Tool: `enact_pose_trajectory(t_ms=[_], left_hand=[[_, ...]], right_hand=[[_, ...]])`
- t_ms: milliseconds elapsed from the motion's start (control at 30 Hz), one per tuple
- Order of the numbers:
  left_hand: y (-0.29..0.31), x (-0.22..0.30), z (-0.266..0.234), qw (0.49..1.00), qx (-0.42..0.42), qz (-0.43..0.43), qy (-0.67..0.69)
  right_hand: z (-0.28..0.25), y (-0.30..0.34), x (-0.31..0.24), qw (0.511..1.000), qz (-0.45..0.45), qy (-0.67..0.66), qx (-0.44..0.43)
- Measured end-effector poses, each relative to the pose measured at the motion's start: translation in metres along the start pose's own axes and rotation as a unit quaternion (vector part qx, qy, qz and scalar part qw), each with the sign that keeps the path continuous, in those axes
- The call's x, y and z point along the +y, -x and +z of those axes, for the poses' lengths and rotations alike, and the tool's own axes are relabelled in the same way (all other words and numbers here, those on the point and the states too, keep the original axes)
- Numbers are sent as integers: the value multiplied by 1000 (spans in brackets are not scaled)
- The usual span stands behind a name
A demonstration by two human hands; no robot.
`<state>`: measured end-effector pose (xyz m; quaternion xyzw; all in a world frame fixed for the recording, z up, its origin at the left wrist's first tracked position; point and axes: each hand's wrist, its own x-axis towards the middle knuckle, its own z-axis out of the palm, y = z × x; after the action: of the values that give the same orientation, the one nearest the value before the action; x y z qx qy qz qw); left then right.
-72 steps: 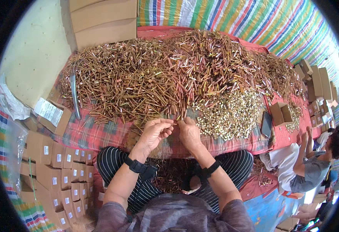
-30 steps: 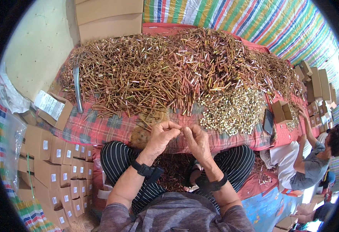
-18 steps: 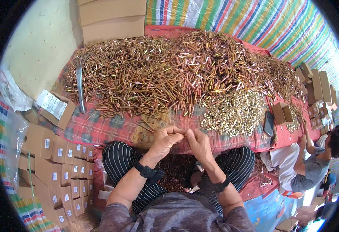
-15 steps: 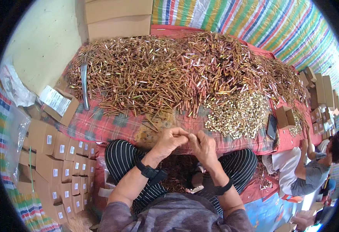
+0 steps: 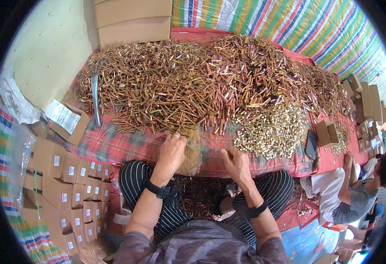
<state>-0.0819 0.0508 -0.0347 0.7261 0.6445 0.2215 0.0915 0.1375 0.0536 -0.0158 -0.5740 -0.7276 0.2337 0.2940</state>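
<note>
A wide heap of long copper-coloured bolts (image 5: 157,83) covers the far part of the cloth. My left hand (image 5: 172,152) reaches to the near edge of that heap, its fingers curled down against the bolts. Its fingertips are hidden, so what they hold does not show. Further right, my right hand (image 5: 237,164) hovers over the cloth's near edge with thumb and forefinger drawn together; anything between them is too small to make out. Beyond it lies a pile of small shiny brass-coloured metal pieces (image 5: 270,134).
A curved metal bar (image 5: 96,99) rests on the heap's left side. A phone (image 5: 310,144) and an open carton (image 5: 327,133) lie right of the small pieces. Stacked labelled cartons (image 5: 63,193) stand at left. Another person (image 5: 355,193) sits at far right.
My hands were together in front of me and have parted. The left went forward and left to the bolts; the right shifted slightly right.
</note>
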Motion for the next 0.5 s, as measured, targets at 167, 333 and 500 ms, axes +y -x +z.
enact_pose_trajectory(t_ms=[167, 333, 500], left_hand=[[-6, 8, 5, 998, 26, 51, 35], [-18, 28, 21, 969, 50, -18, 241], [-13, 27, 22, 986, 36, -9, 164]], right_hand=[[19, -33, 24, 996, -14, -8, 92], [40, -67, 32, 986, -51, 130, 94], [41, -71, 25, 987, -14, 146, 69]])
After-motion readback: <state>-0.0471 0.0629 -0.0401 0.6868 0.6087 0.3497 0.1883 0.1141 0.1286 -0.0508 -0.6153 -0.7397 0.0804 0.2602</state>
